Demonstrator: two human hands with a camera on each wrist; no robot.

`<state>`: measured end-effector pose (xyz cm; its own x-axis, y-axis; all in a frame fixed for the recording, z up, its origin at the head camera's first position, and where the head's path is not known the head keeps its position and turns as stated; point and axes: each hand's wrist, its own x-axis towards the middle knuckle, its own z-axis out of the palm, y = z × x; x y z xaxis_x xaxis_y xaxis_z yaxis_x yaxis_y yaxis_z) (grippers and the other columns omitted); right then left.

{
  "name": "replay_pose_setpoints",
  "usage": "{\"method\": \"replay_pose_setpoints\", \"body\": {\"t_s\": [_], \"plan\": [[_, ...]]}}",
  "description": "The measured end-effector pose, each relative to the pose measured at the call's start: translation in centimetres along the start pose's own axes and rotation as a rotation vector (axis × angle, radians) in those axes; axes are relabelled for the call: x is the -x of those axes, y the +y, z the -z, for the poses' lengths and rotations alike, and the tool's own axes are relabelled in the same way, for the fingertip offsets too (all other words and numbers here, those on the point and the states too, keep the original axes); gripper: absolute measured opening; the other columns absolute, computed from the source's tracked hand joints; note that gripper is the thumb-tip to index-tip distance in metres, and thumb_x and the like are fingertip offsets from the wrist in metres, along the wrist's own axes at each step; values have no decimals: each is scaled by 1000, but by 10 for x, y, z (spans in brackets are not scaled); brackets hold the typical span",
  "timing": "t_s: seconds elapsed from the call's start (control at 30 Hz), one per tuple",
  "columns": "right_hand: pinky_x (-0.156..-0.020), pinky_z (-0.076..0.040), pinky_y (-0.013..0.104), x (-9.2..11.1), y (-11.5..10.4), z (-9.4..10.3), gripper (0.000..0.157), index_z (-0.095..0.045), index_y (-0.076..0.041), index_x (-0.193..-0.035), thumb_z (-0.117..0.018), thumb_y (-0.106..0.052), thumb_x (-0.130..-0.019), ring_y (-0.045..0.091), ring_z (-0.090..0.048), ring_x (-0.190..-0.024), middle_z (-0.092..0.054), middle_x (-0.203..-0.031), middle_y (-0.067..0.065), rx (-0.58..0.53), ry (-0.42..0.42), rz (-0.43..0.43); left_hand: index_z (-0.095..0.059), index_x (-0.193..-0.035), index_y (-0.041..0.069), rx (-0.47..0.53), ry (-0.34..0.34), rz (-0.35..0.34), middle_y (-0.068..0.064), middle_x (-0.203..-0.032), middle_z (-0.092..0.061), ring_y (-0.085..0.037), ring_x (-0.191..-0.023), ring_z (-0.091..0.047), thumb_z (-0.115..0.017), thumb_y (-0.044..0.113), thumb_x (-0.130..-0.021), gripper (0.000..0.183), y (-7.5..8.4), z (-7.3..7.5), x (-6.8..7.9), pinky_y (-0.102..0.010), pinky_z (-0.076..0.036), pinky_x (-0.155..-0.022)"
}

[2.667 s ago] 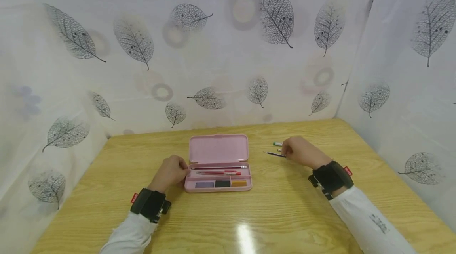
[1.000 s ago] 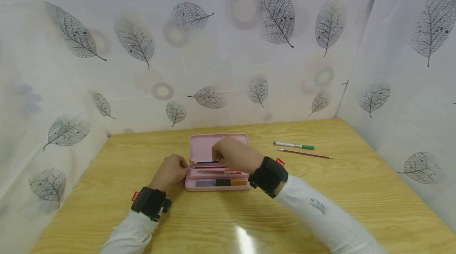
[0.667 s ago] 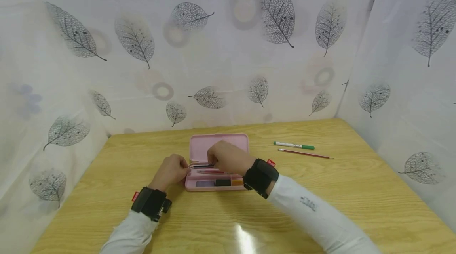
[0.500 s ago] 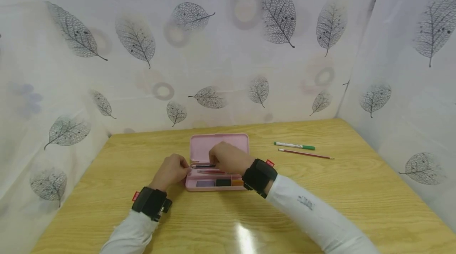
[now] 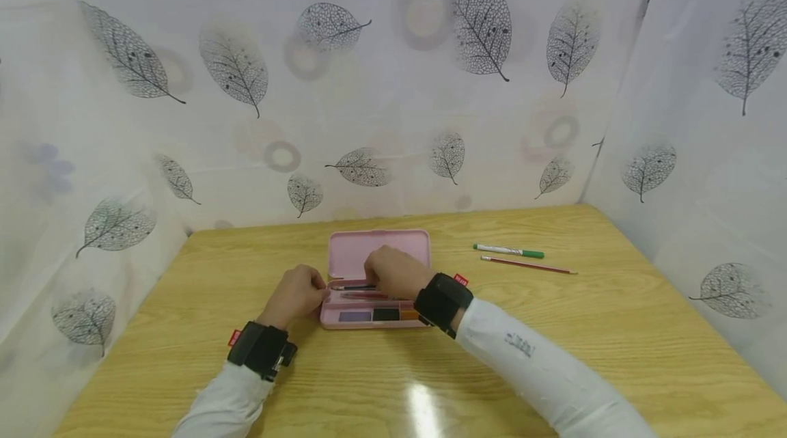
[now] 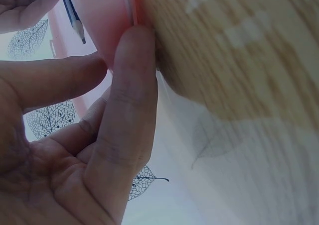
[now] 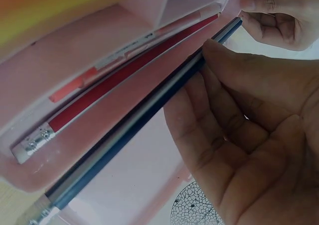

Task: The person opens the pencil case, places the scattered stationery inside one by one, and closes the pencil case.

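A pink pencil case [image 5: 347, 250] lies with its lid raised on the table. My left hand [image 5: 295, 298] pinches the left end of the case between thumb and index finger, as the left wrist view shows. My right hand [image 5: 396, 272] is over the case and pinches a dark blue striped pencil [image 7: 134, 113] between thumb and fingers. That pencil slants above the long compartment, its sharpened tip towards my left hand and its eraser end near the case's other end. Inside the compartment lie a red pencil [image 7: 89, 103] with a white eraser and a red pen [image 7: 119, 58].
The case's front row holds a purple-grey block [image 5: 354, 317], a black block [image 5: 386, 315] and an orange block [image 5: 409, 314]. Right of the case, a green-capped marker [image 5: 509, 251] and another red pencil [image 5: 529, 264] lie on the wooden table [image 5: 467, 370]. Leaf-printed curtains [image 5: 381, 103] stand behind and beside it.
My right hand picked up the dark pencil on the right and carried it left to the case. It then lowered it towards the compartment. My left hand has stayed at the case's end.
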<state>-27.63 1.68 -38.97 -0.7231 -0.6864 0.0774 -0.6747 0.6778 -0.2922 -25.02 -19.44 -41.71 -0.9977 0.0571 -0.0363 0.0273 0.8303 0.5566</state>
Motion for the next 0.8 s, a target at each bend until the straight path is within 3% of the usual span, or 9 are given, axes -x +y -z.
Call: {"method": "replay_pose_setpoints", "body": {"t_s": [0.27,0.8], "plan": [[-62,-55,28,-2,1,-4,13,-75,-5,-81,-70,7,-78,11,-58,-65,-67,-73,0,35,17,7,-68,-78,-1,-2,-6,13,-10,-72,-65,-17,-58,-60,-73,8,-83,11,0,0,0,-32,-51,-52],[-70,-58,30,-1,-2,-6,16,-76,-5,-85,-69,7,-79,12,-60,-70,-73,-81,4,33,1,-1,-68,-78,-1,14,-8,12,-10,-72,-66,-16,-58,-60,-73,6,-83,10,0,0,0,-32,-51,-52]]}}
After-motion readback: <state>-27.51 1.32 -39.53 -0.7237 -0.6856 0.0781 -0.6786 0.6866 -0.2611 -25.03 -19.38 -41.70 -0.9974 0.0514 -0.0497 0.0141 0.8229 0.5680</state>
